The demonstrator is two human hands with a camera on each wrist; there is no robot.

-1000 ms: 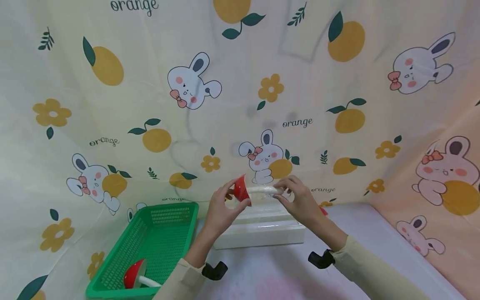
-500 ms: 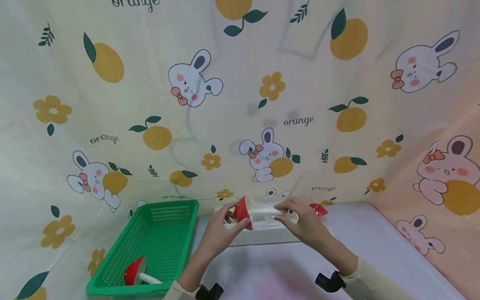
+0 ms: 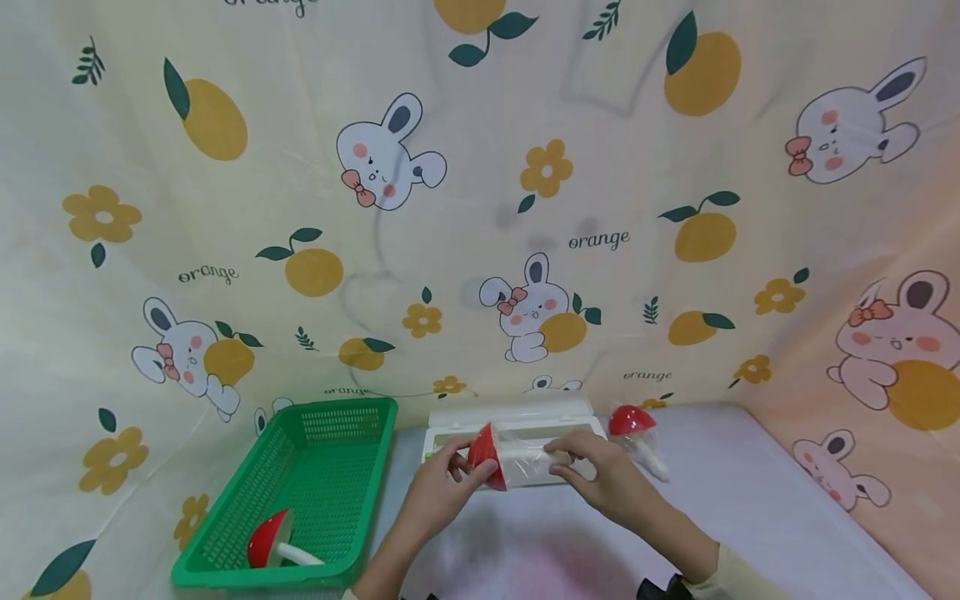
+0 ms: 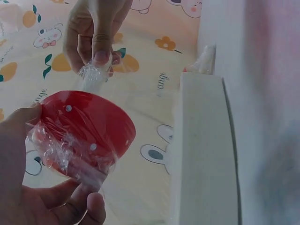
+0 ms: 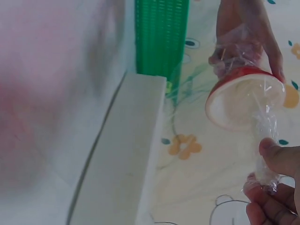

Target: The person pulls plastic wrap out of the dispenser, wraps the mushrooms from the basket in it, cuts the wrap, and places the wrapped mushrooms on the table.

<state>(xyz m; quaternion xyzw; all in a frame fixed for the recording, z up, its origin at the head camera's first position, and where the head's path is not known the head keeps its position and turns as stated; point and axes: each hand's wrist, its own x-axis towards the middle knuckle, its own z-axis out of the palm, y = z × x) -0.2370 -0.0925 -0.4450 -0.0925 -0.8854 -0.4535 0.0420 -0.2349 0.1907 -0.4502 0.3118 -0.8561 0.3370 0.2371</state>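
A toy mushroom with a white-dotted red cap (image 3: pixel 486 458) and a white stem (image 3: pixel 519 460) lies sideways between my hands, covered in clear plastic film. My left hand (image 3: pixel 441 485) grips the cap at its rim, thumb on the near side. With thumb and fingers, my right hand (image 3: pixel 609 472) pinches the stem's far end, where the film bunches up. In the left wrist view, crinkled film (image 4: pixel 70 150) covers the cap's top. The right wrist view shows the cap's pale underside (image 5: pixel 232 105). Behind the mushroom stands a long white box (image 3: pixel 592 425), its lid (image 3: pixel 513 408) raised.
To the left is a green plastic basket (image 3: pixel 337 467) holding another red-capped toy mushroom (image 3: pixel 264 540). A film-wrapped toy mushroom (image 3: pixel 632 422) lies on the white table (image 3: pixel 720 483), right of the box. A printed cloth (image 3: pixel 465 250) with rabbits and oranges hangs behind.
Both hands have come down with the mushroom, from above the white box to in front of it. The box and the wrapped mushroom on the right show more now.
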